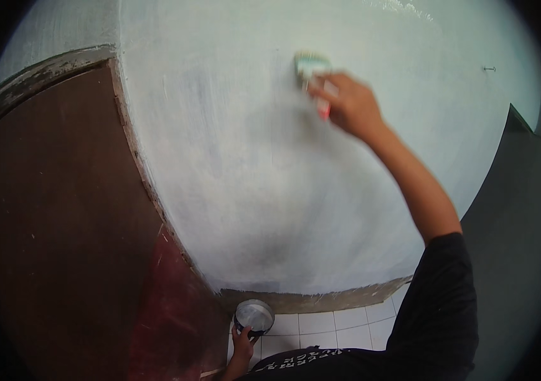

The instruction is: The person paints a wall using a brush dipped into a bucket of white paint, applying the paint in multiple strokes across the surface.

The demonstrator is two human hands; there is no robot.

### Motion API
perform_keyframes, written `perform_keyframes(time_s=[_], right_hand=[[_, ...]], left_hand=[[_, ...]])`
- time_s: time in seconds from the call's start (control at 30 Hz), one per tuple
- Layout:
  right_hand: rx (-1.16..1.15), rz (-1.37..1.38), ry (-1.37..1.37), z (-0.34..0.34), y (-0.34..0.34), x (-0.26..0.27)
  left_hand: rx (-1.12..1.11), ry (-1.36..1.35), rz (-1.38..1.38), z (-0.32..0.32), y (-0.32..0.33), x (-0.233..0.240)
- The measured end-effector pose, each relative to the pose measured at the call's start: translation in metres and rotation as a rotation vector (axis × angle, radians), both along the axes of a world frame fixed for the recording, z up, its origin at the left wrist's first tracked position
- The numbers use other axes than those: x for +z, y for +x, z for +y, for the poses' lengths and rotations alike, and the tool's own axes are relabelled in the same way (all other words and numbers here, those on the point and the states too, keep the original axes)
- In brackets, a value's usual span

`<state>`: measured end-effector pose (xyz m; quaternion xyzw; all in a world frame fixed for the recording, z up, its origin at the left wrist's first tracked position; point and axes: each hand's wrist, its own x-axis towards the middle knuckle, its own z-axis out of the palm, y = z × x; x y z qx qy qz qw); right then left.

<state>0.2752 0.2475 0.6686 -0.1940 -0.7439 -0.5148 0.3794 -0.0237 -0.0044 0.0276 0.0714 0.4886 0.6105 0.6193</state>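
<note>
My right hand (351, 105) is raised against the pale painted wall (251, 152), closed around the handle of a flat paintbrush (312, 64) with a red handle end. The brush's wide bristle end points up and left at the wall; hand and brush are slightly blurred. Low down, near the wall's foot, my left hand (242, 340) grips the near rim of a round dark container (254, 316) that holds whitish paint.
A dark brown door (61, 190) with a worn frame (139, 157) stands at left, reddish lower down. A nail (489, 69) sticks out at upper right. White floor tiles (318, 324) meet an unpainted grey strip (337, 302). A dark opening lies at right.
</note>
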Motion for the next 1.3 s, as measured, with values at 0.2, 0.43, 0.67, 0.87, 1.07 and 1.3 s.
perform_keyframes(time_s=[0.2,0.43,0.67,0.87,1.07,1.3], right_hand=[[0.079,-0.099,-0.341,-0.032,0.003,-0.246],[0.086,0.058,-0.839,-0.07,0.001,-0.405],[0.333,1.009,-1.242,-0.12,0.011,-0.439],[0.716,1.441,-1.474,-0.141,0.078,-0.442],[0.744,1.567,-1.705,-0.149,0.152,-0.425],[0.806,1.546,-1.986,-0.154,0.202,-0.426]], left_hand=[[-0.067,-0.021,-0.007,0.006,0.014,0.0],[-0.12,0.08,-0.014,0.01,0.024,0.009],[-0.061,0.088,-0.009,0.006,0.061,0.033],[-0.053,0.114,-0.035,0.005,0.122,0.063],[-0.02,0.139,-0.044,-0.004,0.193,0.083],[0.03,0.174,-0.073,-0.007,0.272,0.102]])
